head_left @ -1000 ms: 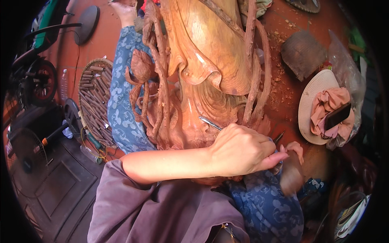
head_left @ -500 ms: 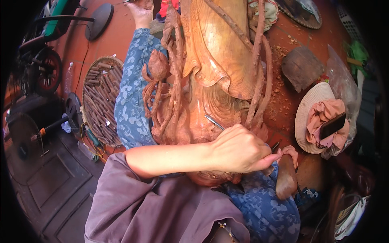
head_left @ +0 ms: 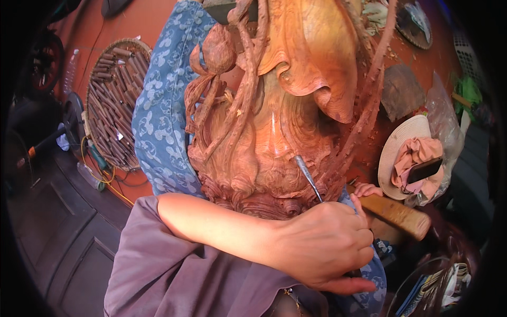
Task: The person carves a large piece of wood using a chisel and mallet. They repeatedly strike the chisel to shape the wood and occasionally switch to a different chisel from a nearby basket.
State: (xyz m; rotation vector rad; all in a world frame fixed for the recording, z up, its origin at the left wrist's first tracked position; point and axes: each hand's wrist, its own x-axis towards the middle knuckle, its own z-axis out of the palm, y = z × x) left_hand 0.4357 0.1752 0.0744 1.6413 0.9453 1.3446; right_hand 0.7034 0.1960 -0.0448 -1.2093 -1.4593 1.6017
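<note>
My left hand (head_left: 328, 244) is closed around a slim metal carving chisel (head_left: 308, 176). The chisel's blade slants up and away, its tip against the lower part of a reddish-brown wood carving (head_left: 269, 142) that has flowing folds, twisted stems and a bud. Just beyond that hand, at the right, my right hand (head_left: 366, 190) shows only in part, its fingers wrapped round a wooden mallet (head_left: 398, 215). The mallet's blunt end points right. The chisel's rear end is hidden by my left hand.
A round basket of wooden rods (head_left: 117, 105) stands left of my denim-clad leg (head_left: 161, 105). On the right are a wood block (head_left: 401, 91), a straw hat (head_left: 392, 158) with pink cloth and a phone (head_left: 424, 170), and a plastic bag (head_left: 442, 121). Cables lie on the left.
My view has shifted closer to the carving. My left hand is lower in view, with more of the chisel showing. The mallet has turned from pointing down to pointing right.
</note>
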